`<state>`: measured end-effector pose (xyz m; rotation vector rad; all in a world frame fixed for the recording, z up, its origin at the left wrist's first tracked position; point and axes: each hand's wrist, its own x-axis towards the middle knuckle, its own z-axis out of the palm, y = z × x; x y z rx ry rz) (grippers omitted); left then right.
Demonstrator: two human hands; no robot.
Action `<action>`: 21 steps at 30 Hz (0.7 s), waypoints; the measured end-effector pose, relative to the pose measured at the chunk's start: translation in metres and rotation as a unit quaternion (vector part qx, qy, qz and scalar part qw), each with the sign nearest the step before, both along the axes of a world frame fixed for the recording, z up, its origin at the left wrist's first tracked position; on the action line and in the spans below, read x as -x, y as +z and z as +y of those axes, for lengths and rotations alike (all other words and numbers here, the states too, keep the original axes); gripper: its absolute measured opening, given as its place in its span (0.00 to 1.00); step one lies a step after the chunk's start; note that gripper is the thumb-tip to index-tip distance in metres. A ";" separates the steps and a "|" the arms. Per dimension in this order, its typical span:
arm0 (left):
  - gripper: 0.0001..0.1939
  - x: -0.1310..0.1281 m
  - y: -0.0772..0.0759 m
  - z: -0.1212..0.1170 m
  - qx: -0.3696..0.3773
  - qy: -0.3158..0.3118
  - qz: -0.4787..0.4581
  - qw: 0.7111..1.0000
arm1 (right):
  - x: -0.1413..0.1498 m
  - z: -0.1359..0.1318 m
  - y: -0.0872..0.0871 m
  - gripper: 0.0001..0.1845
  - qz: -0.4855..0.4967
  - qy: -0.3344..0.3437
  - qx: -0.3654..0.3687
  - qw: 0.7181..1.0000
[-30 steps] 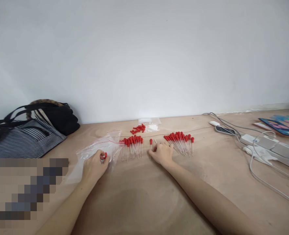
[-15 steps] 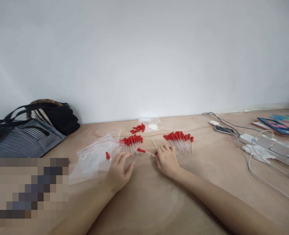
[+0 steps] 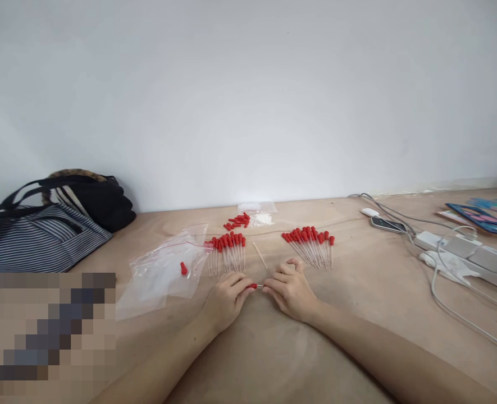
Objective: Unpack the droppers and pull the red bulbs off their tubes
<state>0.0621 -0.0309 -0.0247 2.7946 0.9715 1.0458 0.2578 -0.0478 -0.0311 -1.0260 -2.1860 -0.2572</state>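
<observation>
Between my two hands is a dropper (image 3: 260, 287) with a red rubber bulb and a thin clear tube, lying level. My left hand (image 3: 228, 297) pinches the red bulb. On the tube's other side my right hand (image 3: 291, 290) has its fingertips closed on the tube. A loose clear tube (image 3: 259, 255) lies slantwise just beyond my hands. Red-bulbed droppers form a left group (image 3: 231, 252) beyond my left hand. Another fanned group of droppers (image 3: 311, 247) rests beyond my right hand. One single red bulb (image 3: 183, 268) sits on the plastic bags.
Clear zip bags (image 3: 159, 278) lie at the left. Several loose red bulbs (image 3: 237, 221) and a heap of clear tubes (image 3: 261, 219) are near the wall. A striped bag (image 3: 50, 238) stands far left. Cables and a power strip (image 3: 463, 252) occupy the right.
My left hand has moved right and closed on the dropper's red bulb. The dropper and my right hand have come nearer to me. The loose tube now lies apart from my right hand.
</observation>
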 end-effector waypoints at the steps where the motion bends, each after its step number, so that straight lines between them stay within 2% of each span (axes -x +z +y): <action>1: 0.12 0.000 0.001 -0.001 -0.009 0.003 0.007 1.000 | 0.000 -0.001 0.000 0.11 -0.003 0.001 -0.004 1.000; 8: 0.12 -0.001 -0.001 -0.004 -0.040 0.015 0.014 0.999 | -0.001 -0.006 0.001 0.13 0.014 0.003 -0.012 1.000; 15: 0.12 0.007 -0.006 0.001 -0.031 0.035 0.003 0.999 | -0.006 -0.006 0.000 0.13 0.040 -0.009 0.037 0.998; 18: 0.11 0.016 -0.005 0.006 -0.023 0.077 -0.039 0.996 | -0.018 -0.003 -0.001 0.15 0.083 -0.069 0.086 0.990; 21: 0.10 0.018 -0.003 0.010 -0.023 0.098 -0.060 0.993 | -0.021 0.007 -0.002 0.16 0.128 -0.145 0.155 0.969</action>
